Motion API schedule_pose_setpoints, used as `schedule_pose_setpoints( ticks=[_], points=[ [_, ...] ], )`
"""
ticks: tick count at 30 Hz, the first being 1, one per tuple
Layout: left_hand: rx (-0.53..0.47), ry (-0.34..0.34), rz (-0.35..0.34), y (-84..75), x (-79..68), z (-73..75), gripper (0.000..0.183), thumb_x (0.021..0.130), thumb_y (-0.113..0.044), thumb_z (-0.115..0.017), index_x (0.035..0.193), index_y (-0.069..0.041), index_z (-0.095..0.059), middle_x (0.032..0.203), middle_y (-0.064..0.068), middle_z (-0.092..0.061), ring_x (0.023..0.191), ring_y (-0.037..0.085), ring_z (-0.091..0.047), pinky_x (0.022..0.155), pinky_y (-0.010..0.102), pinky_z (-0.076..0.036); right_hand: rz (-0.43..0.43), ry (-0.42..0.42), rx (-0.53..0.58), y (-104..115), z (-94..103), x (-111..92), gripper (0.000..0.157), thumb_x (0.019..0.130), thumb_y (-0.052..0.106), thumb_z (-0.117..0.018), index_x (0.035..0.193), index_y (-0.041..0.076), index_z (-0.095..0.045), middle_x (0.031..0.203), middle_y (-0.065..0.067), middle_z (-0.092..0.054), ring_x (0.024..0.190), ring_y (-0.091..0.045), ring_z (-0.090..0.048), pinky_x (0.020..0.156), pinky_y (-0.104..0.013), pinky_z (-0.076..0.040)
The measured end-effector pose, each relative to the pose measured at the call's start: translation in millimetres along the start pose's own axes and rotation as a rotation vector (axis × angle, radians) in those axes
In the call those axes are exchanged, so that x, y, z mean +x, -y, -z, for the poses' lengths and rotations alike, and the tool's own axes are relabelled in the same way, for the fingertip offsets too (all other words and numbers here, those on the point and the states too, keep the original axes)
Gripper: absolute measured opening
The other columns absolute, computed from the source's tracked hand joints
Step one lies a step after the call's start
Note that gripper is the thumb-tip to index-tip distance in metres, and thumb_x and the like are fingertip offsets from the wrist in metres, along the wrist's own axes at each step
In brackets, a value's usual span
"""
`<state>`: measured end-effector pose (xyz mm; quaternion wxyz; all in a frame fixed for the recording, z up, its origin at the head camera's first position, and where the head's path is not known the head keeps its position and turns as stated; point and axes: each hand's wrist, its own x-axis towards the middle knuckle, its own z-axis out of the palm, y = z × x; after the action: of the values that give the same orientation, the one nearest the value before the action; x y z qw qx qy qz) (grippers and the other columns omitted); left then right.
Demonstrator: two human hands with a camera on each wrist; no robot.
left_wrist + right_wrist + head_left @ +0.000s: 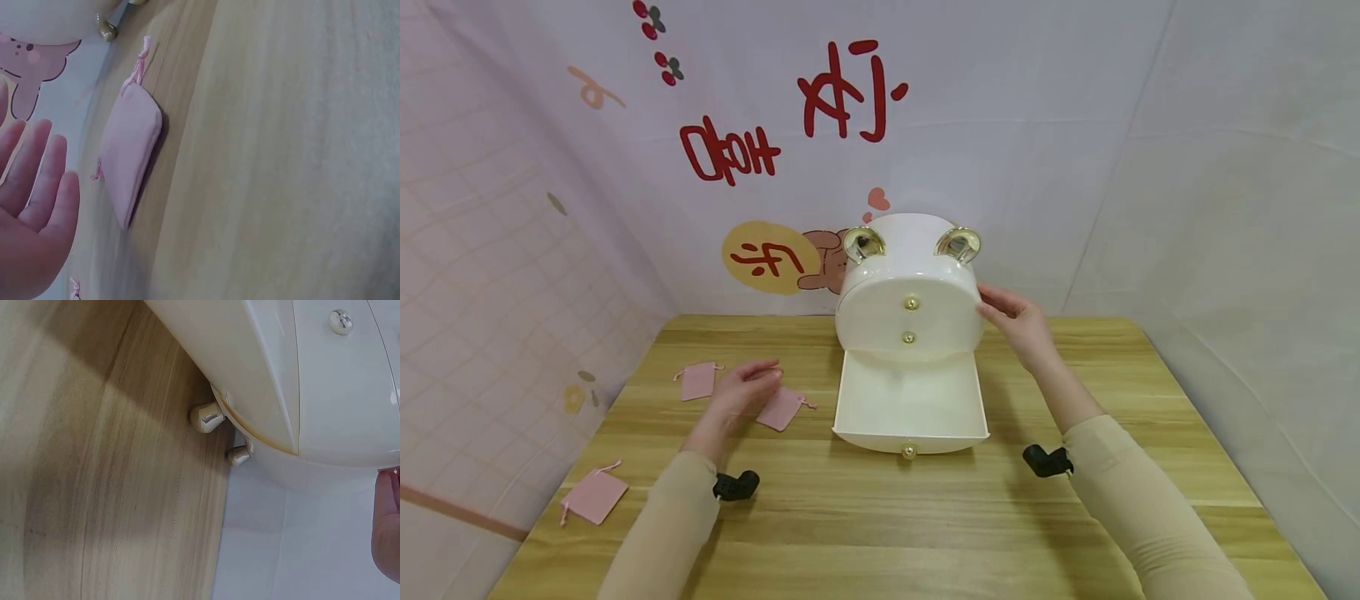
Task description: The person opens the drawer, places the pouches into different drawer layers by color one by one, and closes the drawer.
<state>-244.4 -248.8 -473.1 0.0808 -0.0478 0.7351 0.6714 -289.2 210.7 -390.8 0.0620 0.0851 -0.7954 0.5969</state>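
Observation:
A white rounded storage box (910, 312) with gold ear-like trims and gold knobs stands at the back of the table; its bottom drawer (910, 396) is pulled out. My right hand (1018, 325) rests its fingers against the box's right side, at the edge of the right wrist view too. My left hand (743, 400) hovers beside a pink drawstring pouch (781, 408), holding nothing. In the left wrist view its fingers are extended, left of the flat pouch (130, 147) and apart from it in that picture.
A second pink pouch (698, 381) lies left of my left hand, and another pouch (597, 497) lies near the table's left edge. Gold feet (206, 417) lift the box off the wood table (880, 533). Behind it hangs a printed white backdrop (1015, 125).

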Motion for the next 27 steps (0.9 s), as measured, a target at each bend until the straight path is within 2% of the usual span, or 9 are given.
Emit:
schedule_pose_setpoints(
  ticks=[4, 8, 11, 15, 22, 27],
  points=[
    [0.171, -0.019, -0.063, 1.4, 3.7, -1.3, 0.049, 0.095, -0.01, -0.067, 0.139, 0.006, -0.051, 0.134, 0.023, -0.057, 0.112, 0.02, -0.061, 0.09, 0.026, -0.052, 0.001, -0.001, 0.0, 1, -0.5, 0, 0.049, 0.096, 0.03, -0.068, 0.138, 0.008, -0.059, 0.138, -0.012, -0.058, 0.128, -0.023, -0.052, 0.101, -0.03, -0.047],
    [0.283, -0.039, -0.082, 4.4, 7.8, -3.2, 0.048, 0.093, -0.011, -0.071, 0.137, 0.003, -0.055, 0.135, 0.021, -0.058, 0.122, 0.032, -0.054, 0.096, 0.034, -0.049, 0.0, 0.001, 0.001, 1, -0.7, 1, 0.048, 0.096, 0.029, -0.068, 0.138, 0.008, -0.059, 0.138, -0.012, -0.058, 0.128, -0.023, -0.052, 0.1, -0.028, -0.047],
    [0.306, -0.038, -0.083, 7.2, 10.1, -5.6, 0.048, 0.092, -0.008, -0.071, 0.136, 0.004, -0.056, 0.136, 0.021, -0.057, 0.127, 0.037, -0.05, 0.103, 0.043, -0.044, 0.001, 0.003, 0.007, 1, -0.6, 1, 0.047, 0.096, 0.027, -0.068, 0.138, 0.007, -0.059, 0.138, -0.013, -0.057, 0.129, -0.025, -0.051, 0.1, -0.027, -0.046],
    [0.326, -0.034, -0.087, 11.3, 11.7, -8.5, 0.048, 0.092, -0.005, -0.071, 0.136, 0.006, -0.055, 0.136, 0.023, -0.056, 0.128, 0.038, -0.049, 0.106, 0.047, -0.041, 0.001, 0.001, 0.012, 3, -1.0, 0, 0.047, 0.096, 0.026, -0.068, 0.138, 0.006, -0.058, 0.138, -0.014, -0.057, 0.129, -0.025, -0.051, 0.1, -0.026, -0.047],
    [0.362, -0.032, -0.1, 20.0, 13.0, -7.9, 0.048, 0.089, -0.006, -0.074, 0.133, 0.007, -0.058, 0.132, 0.024, -0.059, 0.122, 0.037, -0.054, 0.103, 0.047, -0.044, 0.002, -0.002, 0.002, 1, -1.2, 0, 0.049, 0.096, 0.029, -0.068, 0.138, 0.007, -0.059, 0.138, -0.013, -0.058, 0.128, -0.024, -0.052, 0.1, -0.028, -0.047],
    [0.398, -0.015, -0.145, 24.9, 13.8, -4.5, 0.043, 0.088, -0.003, -0.074, 0.128, 0.008, -0.061, 0.127, 0.024, -0.062, 0.118, 0.038, -0.056, 0.1, 0.046, -0.046, 0.0, -0.005, 0.002, 0, -1.1, 0, 0.049, 0.095, 0.03, -0.069, 0.138, 0.008, -0.059, 0.138, -0.012, -0.058, 0.128, -0.023, -0.052, 0.101, -0.03, -0.047]
  ],
)
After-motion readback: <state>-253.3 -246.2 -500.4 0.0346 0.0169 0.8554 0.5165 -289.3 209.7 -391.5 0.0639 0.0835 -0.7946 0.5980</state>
